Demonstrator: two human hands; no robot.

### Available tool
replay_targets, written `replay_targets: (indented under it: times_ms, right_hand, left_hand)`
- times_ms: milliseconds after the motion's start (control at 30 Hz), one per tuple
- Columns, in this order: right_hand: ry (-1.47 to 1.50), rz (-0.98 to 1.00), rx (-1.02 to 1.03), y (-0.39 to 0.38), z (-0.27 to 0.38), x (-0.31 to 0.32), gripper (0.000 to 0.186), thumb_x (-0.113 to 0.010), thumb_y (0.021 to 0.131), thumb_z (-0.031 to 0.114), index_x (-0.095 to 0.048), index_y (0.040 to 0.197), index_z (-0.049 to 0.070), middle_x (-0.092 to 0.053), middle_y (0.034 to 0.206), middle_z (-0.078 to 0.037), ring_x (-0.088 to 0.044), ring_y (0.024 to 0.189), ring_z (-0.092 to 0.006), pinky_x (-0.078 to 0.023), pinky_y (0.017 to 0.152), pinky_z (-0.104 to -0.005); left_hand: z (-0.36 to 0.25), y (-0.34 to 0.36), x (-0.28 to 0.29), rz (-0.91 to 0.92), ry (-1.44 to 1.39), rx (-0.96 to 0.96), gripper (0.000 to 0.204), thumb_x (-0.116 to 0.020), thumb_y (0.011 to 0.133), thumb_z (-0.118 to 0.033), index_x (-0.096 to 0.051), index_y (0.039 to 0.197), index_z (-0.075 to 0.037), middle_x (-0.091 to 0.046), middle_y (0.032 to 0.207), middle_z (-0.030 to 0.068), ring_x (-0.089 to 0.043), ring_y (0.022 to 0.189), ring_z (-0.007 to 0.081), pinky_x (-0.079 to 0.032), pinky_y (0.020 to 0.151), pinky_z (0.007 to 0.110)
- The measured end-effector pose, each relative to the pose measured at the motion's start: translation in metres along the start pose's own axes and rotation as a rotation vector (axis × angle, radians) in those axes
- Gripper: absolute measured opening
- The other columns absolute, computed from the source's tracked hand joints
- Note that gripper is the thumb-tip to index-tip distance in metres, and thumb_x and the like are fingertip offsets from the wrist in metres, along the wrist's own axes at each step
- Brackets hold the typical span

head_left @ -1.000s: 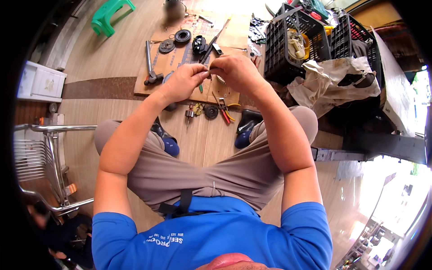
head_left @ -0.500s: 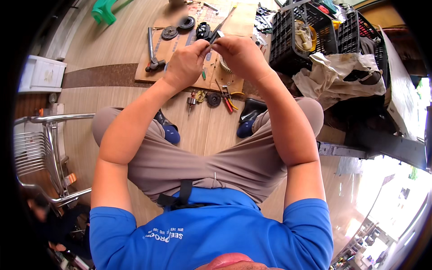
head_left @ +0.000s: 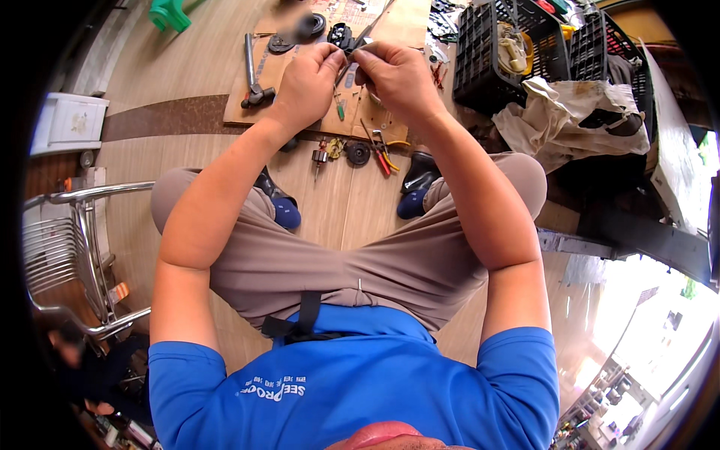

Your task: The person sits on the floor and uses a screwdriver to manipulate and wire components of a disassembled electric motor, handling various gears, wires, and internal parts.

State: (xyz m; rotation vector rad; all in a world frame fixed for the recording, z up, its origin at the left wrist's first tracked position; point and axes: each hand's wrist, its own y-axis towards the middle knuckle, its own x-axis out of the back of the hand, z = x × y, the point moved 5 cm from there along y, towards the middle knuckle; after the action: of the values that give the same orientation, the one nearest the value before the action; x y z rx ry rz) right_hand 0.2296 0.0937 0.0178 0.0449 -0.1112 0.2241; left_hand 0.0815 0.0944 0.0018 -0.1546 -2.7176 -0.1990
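Fingertips of my left hand (head_left: 304, 86) and my right hand (head_left: 399, 84) are pinched close together over the cardboard (head_left: 407, 34); what they hold is too small to make out. Just beyond them are a black housing (head_left: 340, 37), a black ring (head_left: 315, 22) and a flat disc (head_left: 280, 45). A hammer (head_left: 250, 64) lies left of my left hand. Below them lie a green-handled tool (head_left: 341, 110), red and yellow pliers (head_left: 384, 157), a motor armature (head_left: 319, 156) and a round black part (head_left: 358, 153).
Black crates (head_left: 480, 82) and a cloth (head_left: 570, 120) stand at right. A green stool (head_left: 169, 13) is upper left, a white cabinet (head_left: 67, 124) and metal rack (head_left: 56, 255) left. A person (head_left: 101, 375) in dark clothes is at lower left.
Both hands have moved forward, away from my body, still pinched together. The floor items also sit higher in the picture, as the view has shifted slightly.
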Motion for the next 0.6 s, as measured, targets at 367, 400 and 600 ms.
replay_targets:
  times_ms: [367, 400, 600]
  right_hand:
    - [-0.095, -0.062, 0.144, -0.001, -0.001, -0.016, 0.015, -0.061, 0.090, 0.010, -0.069, 0.097, -0.001, -0.070, 0.074, -0.008, -0.065, 0.065, -0.0104, -0.051, 0.060, -0.0258]
    - [-0.121, -0.067, 0.198, -0.004, 0.001, -0.018, 0.015, -0.062, 0.089, 0.010, -0.069, 0.096, 0.000, -0.071, 0.076, -0.009, -0.067, 0.066, -0.0128, -0.052, 0.061, -0.0270]
    - [-0.209, -0.026, 0.279, -0.008, 0.013, -0.021, 0.014, -0.064, 0.086, 0.010, -0.070, 0.096, 0.001, -0.070, 0.081, -0.016, -0.070, 0.070, -0.0212, -0.054, 0.065, -0.0302]
  left_hand:
    - [0.001, 0.001, -0.005, -0.043, -0.735, 0.319, 0.017, -0.052, 0.099, -0.025, -0.056, 0.095, -0.009, -0.047, 0.067, -0.0056, -0.041, 0.054, 0.0029, -0.032, 0.045, 0.018]
    - [-0.001, 0.000, -0.005, -0.051, -0.727, 0.328, 0.019, -0.053, 0.099, -0.027, -0.056, 0.094, -0.009, -0.048, 0.067, -0.0056, -0.041, 0.053, 0.0028, -0.031, 0.045, 0.018]
    - [-0.003, -0.002, -0.008, 0.000, -0.718, 0.331, 0.022, -0.056, 0.098, -0.030, -0.057, 0.092, -0.009, -0.053, 0.070, -0.0046, -0.043, 0.054, 0.0027, -0.033, 0.046, 0.019]
